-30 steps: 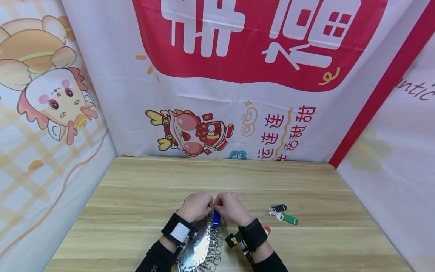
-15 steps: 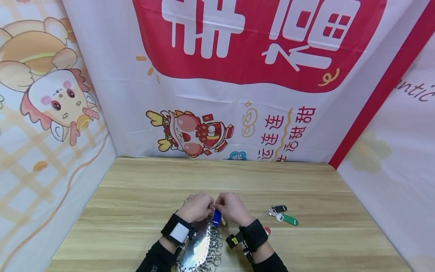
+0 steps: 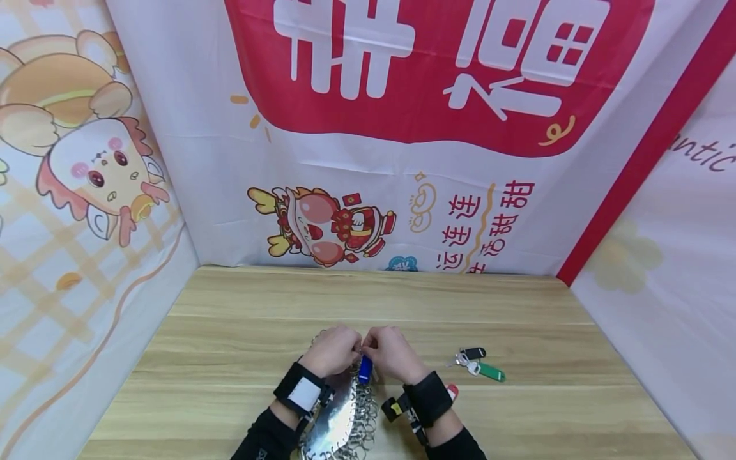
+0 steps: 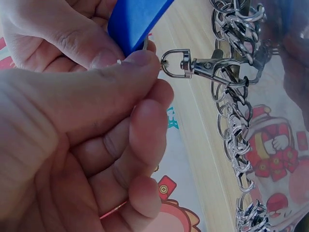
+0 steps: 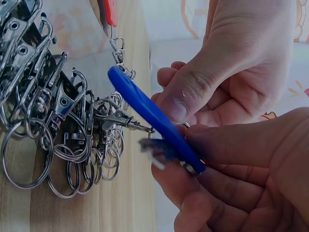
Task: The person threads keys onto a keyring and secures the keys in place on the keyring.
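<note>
A shiny metal plate lies near the table's front, its edge lined with snap hooks carrying split rings. At its far end my left hand pinches a metal ring, mostly hidden by the fingers, at the swivel end of a snap hook. My right hand meets it fingertip to fingertip and pinches the end of a blue key tag. That tag hangs down beside the plate in the head view. Under it, a blurred key shows in the right wrist view.
To the right on the wooden table lie keys with a black tag and a green tag. A red tag is partly hidden behind my right wrist. A red piece hangs by a hook beyond the plate. Printed cloth stands behind.
Both hands stay in nearly the same place. The blue key tag swings slightly under the fingers.
</note>
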The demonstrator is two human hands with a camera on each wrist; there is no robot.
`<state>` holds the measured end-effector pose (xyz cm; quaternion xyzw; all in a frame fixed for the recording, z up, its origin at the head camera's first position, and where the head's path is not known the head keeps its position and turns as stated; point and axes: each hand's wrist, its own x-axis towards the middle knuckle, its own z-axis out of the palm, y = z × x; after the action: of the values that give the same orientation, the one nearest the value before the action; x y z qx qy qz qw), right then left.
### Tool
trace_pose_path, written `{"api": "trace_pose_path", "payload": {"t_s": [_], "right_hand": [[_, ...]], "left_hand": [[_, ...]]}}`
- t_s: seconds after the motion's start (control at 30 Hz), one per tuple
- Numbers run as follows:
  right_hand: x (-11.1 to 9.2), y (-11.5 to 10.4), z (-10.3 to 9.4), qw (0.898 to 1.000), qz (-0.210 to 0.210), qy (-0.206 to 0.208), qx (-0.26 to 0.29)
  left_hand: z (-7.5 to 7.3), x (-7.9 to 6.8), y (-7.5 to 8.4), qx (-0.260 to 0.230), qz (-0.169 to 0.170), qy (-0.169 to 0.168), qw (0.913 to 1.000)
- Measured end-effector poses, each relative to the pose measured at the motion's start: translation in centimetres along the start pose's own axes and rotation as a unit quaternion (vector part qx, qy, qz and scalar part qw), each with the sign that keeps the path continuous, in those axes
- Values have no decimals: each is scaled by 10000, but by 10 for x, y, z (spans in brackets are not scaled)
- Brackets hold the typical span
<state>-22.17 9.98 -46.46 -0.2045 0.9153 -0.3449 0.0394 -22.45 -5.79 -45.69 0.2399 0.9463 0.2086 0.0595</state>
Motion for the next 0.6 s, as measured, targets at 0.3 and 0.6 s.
{"api": "trace_pose_path", "payload": {"t_s": [0.3,0.6], "right_hand": [[0,0,-1,9999,34,-121,58],[0,2,-1,10000,56,20,51]], "left_hand": [[1,1,-1,17,-2,11,10000],[1,0,-2,-19,112,-30,9999]]}}
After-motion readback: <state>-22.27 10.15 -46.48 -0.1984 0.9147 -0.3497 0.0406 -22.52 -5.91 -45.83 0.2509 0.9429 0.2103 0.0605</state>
